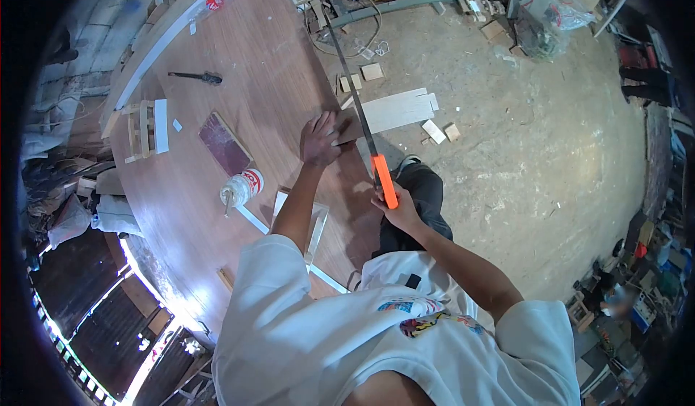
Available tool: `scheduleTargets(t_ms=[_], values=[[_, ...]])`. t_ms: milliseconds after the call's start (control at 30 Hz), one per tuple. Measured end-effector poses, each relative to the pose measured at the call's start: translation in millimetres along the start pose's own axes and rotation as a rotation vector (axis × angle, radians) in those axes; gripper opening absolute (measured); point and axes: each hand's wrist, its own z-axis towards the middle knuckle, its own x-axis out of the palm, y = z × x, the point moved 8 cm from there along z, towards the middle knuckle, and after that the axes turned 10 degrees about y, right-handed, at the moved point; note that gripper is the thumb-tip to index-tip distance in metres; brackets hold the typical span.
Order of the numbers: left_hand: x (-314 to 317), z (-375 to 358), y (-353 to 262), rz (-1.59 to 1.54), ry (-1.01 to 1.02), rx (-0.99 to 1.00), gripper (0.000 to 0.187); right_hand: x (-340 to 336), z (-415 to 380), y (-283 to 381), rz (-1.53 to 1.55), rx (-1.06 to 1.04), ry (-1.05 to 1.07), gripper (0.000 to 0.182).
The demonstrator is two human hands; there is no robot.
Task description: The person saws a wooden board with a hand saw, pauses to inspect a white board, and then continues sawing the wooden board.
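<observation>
My right hand [397, 209] is closed round the orange handle [385, 180] of a hand saw. The long, narrow saw blade [352, 80] points away from me, beyond the table's right edge. My left hand [320, 141] holds a small piece of brown wood [349, 127] at that edge, its fingers bent over the near end. The wood sticks out past the tabletop and meets the blade, which crosses its outer end. Part of the wood is hidden under my fingers.
On the wooden table [268, 66] are a white bottle with red lettering [245, 187], a dark red block [224, 144], a dark tool [195, 77] and a small wooden frame [141, 129]. Pale boards [394, 111] and offcuts lie on the floor, near a clear plastic bag [546, 26].
</observation>
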Motion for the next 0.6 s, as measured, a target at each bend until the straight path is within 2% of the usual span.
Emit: scheduleTargets(t_ms=[33, 100, 133, 200, 233, 300, 400, 500, 567, 600], values=[[-1, 0, -1, 0.009, -0.008, 0.021, 0.039, 1, -2, 2, -0.003, -0.001, -0.002, 0.019], [-1, 1, -2, 0.023, -0.022, 0.038, 0.036, 8, -2, -8, 0.473, 0.102, -0.018, 0.019], [-7, 1, -6, -0.006, -0.063, 0.053, 0.039, 9, -1, -6, 0.474, 0.100, -0.016, 0.019], [-16, 2, -12, -0.033, -0.104, 0.067, 0.042, 6, 3, 18, 0.241, -0.111, -0.006, 0.017], [-16, 3, -12, -0.019, -0.119, 0.060, 0.047, 3, 5, 26, 0.243, -0.110, -0.003, 0.017], [-14, 0, -10, -0.005, -0.130, 0.050, 0.054, -8, 7, 48, -0.102, 0.041, -0.050, 0.013], [-14, 2, -9, -0.021, -0.105, 0.077, 0.053, -14, 17, 85, -0.077, 0.073, -0.020, 0.015], [-18, 2, -8, -0.089, -0.112, 0.029, 0.063, -13, 17, 121, -0.054, 0.126, 0.007, 0.014], [-19, 2, -14, 0.045, -0.063, 0.067, 0.079, -10, 13, 157, -0.016, 0.137, 0.027, 0.015], [-23, 2, -16, 0.043, -0.065, 0.067, 0.079, -5, 4, 180, 0.021, 0.208, 0.054, 0.016]])
